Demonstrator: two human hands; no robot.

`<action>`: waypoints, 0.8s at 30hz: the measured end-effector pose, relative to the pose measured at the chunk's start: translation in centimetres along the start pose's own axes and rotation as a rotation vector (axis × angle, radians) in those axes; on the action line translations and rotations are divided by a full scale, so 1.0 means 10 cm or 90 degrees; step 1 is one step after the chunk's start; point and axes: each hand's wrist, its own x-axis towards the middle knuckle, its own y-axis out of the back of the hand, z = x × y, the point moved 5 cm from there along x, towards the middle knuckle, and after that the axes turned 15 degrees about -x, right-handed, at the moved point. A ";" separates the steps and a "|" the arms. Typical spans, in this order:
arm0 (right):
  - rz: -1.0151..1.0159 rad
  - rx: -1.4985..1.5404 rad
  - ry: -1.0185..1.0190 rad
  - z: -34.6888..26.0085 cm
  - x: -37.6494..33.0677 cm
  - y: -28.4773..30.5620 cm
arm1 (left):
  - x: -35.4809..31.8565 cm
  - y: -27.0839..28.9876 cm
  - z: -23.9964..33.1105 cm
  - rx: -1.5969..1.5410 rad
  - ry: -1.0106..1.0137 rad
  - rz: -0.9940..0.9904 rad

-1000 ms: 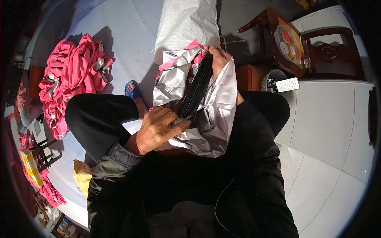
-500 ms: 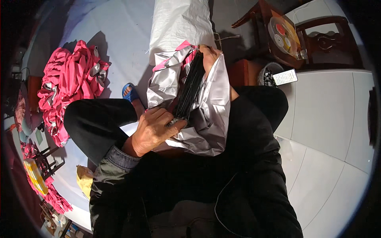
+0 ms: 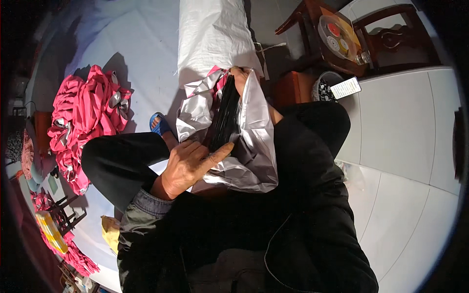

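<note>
A bundle of thin black rods [image 3: 224,115], like the folded ribs of an umbrella frame, lies lengthwise inside silver-lined pink cloth [image 3: 256,146] over my lap. My left hand [image 3: 181,167] is closed at the near end of the bundle, its fingers curled at the left side and its thumb lying across the front. What its fingertips touch is hidden. At the far end, my right hand [image 3: 240,79] grips the rods together with the cloth edge. The cloth covers much of that hand and its wrist.
Beyond the cloth lies a long white woven sack [image 3: 215,36]. A heap of pink silver-lined cloth [image 3: 90,117] is on the left. At the right stand a wooden chair [image 3: 398,44], a round clear tray [image 3: 337,38], and a phone [image 3: 346,88] on a patterned bin [image 3: 325,88].
My left thumb has straightened and points farther up across the near end of the rods. My right hand stays at the far end. The whole view has shifted slightly.
</note>
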 end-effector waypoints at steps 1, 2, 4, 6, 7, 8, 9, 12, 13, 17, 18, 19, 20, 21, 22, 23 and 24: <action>0.015 0.081 -0.080 0.04 0.00 -0.01 | 0.00 0.00 0.00 0.000 -0.003 -0.001; 0.017 0.081 -0.082 0.04 -0.01 -0.01 | 0.00 0.00 -0.01 -0.005 -0.003 0.008; 0.090 0.131 -0.071 0.04 -0.03 0.03 | 0.00 -0.01 -0.03 -0.016 -0.003 0.025; 0.127 0.156 -0.066 0.02 -0.04 0.06 | -0.01 -0.02 -0.07 -0.015 -0.002 0.024; 0.141 0.159 -0.058 0.00 -0.04 0.08 | -0.02 -0.03 -0.09 -0.015 0.001 0.025; 0.154 0.163 -0.051 -0.02 -0.04 0.11 | -0.03 -0.04 -0.11 -0.015 0.004 0.025; 0.167 0.166 -0.043 -0.04 -0.04 0.13 | -0.04 -0.05 -0.12 -0.014 0.004 0.025; 0.158 0.226 -0.026 -0.07 -0.04 0.17 | -0.06 -0.10 -0.16 -0.025 0.011 0.006; 0.154 0.255 -0.017 -0.07 -0.03 0.18 | -0.06 -0.11 -0.17 -0.025 0.010 0.006; 0.186 0.223 -0.035 -0.16 -0.07 0.27 | -0.06 -0.13 -0.17 -0.003 0.029 -0.041; 0.186 0.225 -0.034 -0.20 -0.09 0.31 | -0.05 -0.13 -0.18 0.007 0.032 -0.055; 0.175 0.255 -0.046 -0.23 -0.10 0.33 | -0.04 -0.12 -0.18 0.017 0.035 -0.069; 0.163 0.284 -0.059 -0.27 -0.11 0.36 | -0.03 -0.11 -0.19 0.028 0.039 -0.083; 0.153 0.312 -0.073 -0.27 -0.12 0.37 | -0.01 -0.11 -0.21 0.029 0.037 -0.083; 0.155 0.313 -0.072 -0.29 -0.13 0.39 | -0.01 -0.12 -0.24 0.040 0.030 -0.095; 0.161 0.307 -0.090 -0.31 -0.13 0.41 | 0.00 -0.13 -0.27 0.050 0.024 -0.107; 0.166 0.301 -0.108 -0.32 -0.14 0.42 | 0.00 -0.14 -0.29 0.061 0.018 -0.119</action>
